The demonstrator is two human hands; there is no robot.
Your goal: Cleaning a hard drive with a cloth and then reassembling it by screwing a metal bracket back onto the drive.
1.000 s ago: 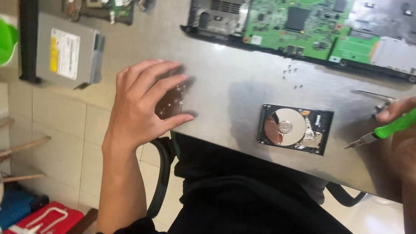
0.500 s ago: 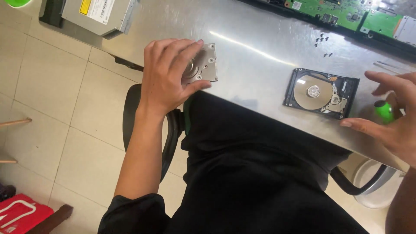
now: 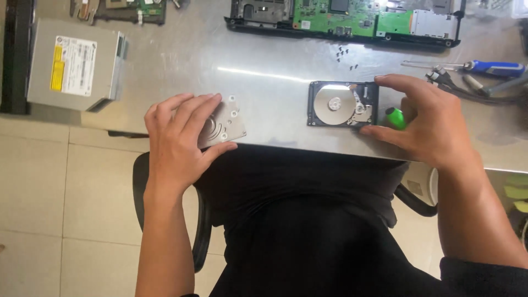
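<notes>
An opened hard drive (image 3: 342, 104) with its shiny platter showing lies near the front edge of the metal table (image 3: 264, 60). My right hand (image 3: 426, 121) grips its right side with thumb and fingers while a green-handled screwdriver (image 3: 395, 117) is tucked in the palm. My left hand (image 3: 179, 140) rests flat on the silver hard drive cover plate (image 3: 226, 121) at the table's front edge, thumb under its near side.
A grey optical drive (image 3: 74, 63) sits at the back left. A laptop base with a green circuit board (image 3: 352, 16) lies along the far edge, several small screws (image 3: 344, 53) before it. A blue-handled screwdriver (image 3: 492, 68) and other tools lie at the right.
My right hand moved left from the table's right edge and took hold of the hard drive's side. My left hand stays on the cover plate. The view shifted.
</notes>
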